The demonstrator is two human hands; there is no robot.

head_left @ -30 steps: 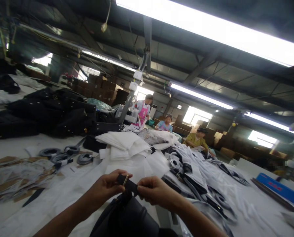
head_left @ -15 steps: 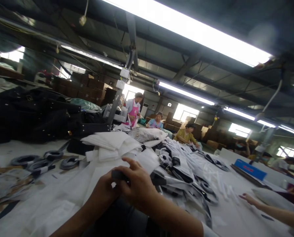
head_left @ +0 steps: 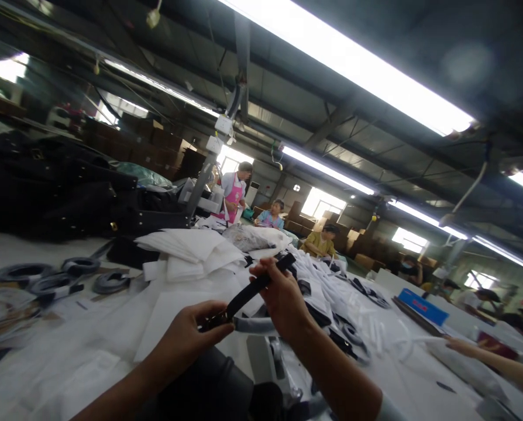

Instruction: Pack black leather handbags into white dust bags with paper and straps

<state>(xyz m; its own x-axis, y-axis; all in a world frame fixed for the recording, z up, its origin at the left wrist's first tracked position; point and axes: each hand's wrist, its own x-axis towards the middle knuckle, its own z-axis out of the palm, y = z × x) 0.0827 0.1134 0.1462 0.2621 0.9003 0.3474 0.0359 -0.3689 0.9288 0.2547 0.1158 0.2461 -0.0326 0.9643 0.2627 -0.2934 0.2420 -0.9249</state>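
A black strap (head_left: pixel 248 293) is stretched on a slant between my two hands. My left hand (head_left: pixel 200 327) pinches its lower end, where a dark buckle-like piece shows between the fingers. Farther up, my right hand (head_left: pixel 283 292) is closed around it, and the strap's tip sticks out past the fingers. A grey band (head_left: pixel 255 325) runs from near my left fingertips toward my right wrist; whether it belongs to the same strap I cannot tell. Below the hands lies a dark item (head_left: pixel 204 380), partly hidden by my left forearm.
Stacked white sheets (head_left: pixel 191 245) lie ahead. Coiled grey straps (head_left: pixel 112 282) and black bags (head_left: pixel 55 193) are at left. Tangled straps (head_left: pixel 349 333) and a blue box (head_left: pixel 423 305) lie to the right. A co-worker's hand (head_left: pixel 461 346) reaches in there. Several people work farther back.
My hands were close together over a folded dark piece. They have spread apart, my right hand moving up and right, and the strap now extends between them.
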